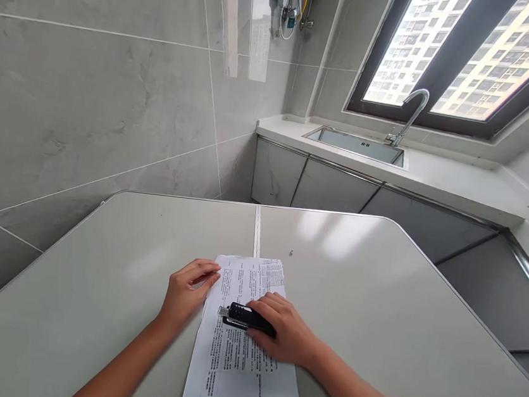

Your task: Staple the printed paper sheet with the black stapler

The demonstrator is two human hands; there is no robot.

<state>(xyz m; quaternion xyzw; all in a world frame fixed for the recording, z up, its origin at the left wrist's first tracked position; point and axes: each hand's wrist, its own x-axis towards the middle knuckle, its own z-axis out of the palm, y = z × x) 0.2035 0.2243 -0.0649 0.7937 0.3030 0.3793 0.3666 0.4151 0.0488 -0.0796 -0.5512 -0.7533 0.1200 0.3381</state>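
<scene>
Printed sheets of paper (238, 380) lie in a stack on the light table, turned sideways to the view. A black stapler (244, 316) is over the middle of the top sheet, its metal end pointing left. My right hand (281, 328) is wrapped round the stapler's rear part, on the right. At the upper left edge of the paper, my left hand (189, 292) has its thumb and fingers pinched together at the sheets' edge. Whether the stapler touches the paper is hard to tell.
The pale table (373, 332) has a seam down its middle and a tiny object (291, 252) beyond the paper. Behind it stand a counter (458, 179) with a sink (354, 144) and faucet (412, 116), below a window. A grey tiled wall is at left.
</scene>
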